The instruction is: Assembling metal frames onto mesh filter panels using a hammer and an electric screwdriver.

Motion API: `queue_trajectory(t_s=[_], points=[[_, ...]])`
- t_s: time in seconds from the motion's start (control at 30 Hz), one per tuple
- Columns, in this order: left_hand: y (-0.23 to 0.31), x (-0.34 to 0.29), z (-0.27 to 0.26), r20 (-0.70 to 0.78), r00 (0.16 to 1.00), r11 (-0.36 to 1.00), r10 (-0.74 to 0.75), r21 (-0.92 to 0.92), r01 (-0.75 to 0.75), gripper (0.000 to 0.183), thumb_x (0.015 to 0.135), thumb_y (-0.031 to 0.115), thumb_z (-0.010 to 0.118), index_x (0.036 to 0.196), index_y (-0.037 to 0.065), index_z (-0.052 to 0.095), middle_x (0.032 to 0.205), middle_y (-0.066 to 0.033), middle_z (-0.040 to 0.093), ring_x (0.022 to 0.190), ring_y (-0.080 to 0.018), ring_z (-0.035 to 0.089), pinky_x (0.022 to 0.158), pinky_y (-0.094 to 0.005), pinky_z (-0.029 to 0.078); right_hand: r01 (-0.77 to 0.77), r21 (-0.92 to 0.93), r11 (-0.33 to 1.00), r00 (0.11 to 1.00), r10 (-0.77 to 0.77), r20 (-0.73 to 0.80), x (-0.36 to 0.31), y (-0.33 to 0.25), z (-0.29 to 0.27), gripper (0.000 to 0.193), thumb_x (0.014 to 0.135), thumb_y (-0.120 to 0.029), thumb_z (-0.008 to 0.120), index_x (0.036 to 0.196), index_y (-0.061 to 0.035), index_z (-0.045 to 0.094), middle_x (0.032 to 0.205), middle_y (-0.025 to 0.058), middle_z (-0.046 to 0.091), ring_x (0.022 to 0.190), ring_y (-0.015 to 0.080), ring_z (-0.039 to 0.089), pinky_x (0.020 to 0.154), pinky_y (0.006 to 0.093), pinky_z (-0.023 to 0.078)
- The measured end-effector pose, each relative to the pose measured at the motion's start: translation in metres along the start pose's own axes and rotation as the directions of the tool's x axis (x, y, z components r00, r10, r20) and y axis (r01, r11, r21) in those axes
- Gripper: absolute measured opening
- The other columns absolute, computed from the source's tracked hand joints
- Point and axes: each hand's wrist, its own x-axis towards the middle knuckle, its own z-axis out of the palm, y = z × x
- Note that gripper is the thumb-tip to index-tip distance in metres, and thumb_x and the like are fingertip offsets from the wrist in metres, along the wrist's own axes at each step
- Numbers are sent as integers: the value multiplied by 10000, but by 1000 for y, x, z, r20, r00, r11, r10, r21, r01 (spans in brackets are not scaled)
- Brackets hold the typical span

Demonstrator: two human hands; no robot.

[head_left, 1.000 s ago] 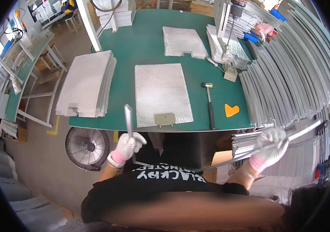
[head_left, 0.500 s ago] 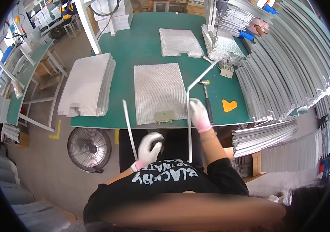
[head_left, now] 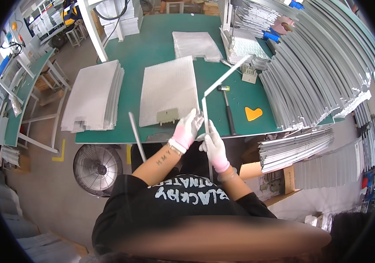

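Observation:
My left hand [head_left: 189, 130], in a white glove with a pink cuff, is closed at the lower right corner of a silvery mesh panel [head_left: 167, 87]. That panel looks slightly raised at its near edge, where a beige rectangular block [head_left: 167, 115] sits. My gloved right hand [head_left: 216, 149] pinches a thin, bent metal strip [head_left: 204, 109] just beside the panel's corner. The strip angles away over the table at its far end and drops past the table edge toward my lap. Another length of metal strip [head_left: 136, 135] stands up at the left; its lower end is hidden behind my left forearm.
On the green table [head_left: 152, 26] lie a rubber-headed hammer [head_left: 229, 115], an orange scraper [head_left: 253, 114] and a beige block [head_left: 249, 74]. Mesh panels are stacked at left [head_left: 91, 94]; another panel [head_left: 196, 45] lies farther back. Metal strips [head_left: 314, 74] crowd the right side. A floor fan [head_left: 98, 170] stands below.
My left hand has come up from my lap to the panel's corner. My right hand has slid lower along the strip. The mesh panel has lifted and tilted.

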Motion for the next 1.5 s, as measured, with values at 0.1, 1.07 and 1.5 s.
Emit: queue_trajectory(t_s=[0.1, 1.07, 1.5], points=[[10, 21, 9, -29, 999, 999, 41, 36, -40, 239, 1016, 164, 542, 1176, -9, 582, 1078, -98, 642, 1030, -221, 620, 911, -360, 500, -75, 154, 985, 993, 60, 99, 23, 2, 1, 539, 1053, -83, 383, 1561, -17, 215, 912, 80, 597, 543, 54, 407, 588, 225, 475], [5, 16, -2, -252, 948, 971, 192, 186, -148, 209, 957, 144, 644, 1089, -16, 622, 1042, -112, 681, 955, -203, 673, 809, -307, 544, -136, -225, 965, 990, 126, -58, 27, 3, 14, 550, 1000, -41, 439, 1531, 7, 302, 859, 68, 635, 538, 70, 501, 541, 215, 467], [13, 20, -10, -144, 974, 950, 176, 283, -130, 226, 976, 207, 626, 1062, -2, 643, 960, -63, 664, 882, -176, 649, 775, -292, 525, -221, -64, 973, 969, 227, 94, 51, -5, 3, 512, 1024, -113, 422, 1518, -6, 337, 759, 64, 591, 477, 69, 447, 504, 231, 469]])
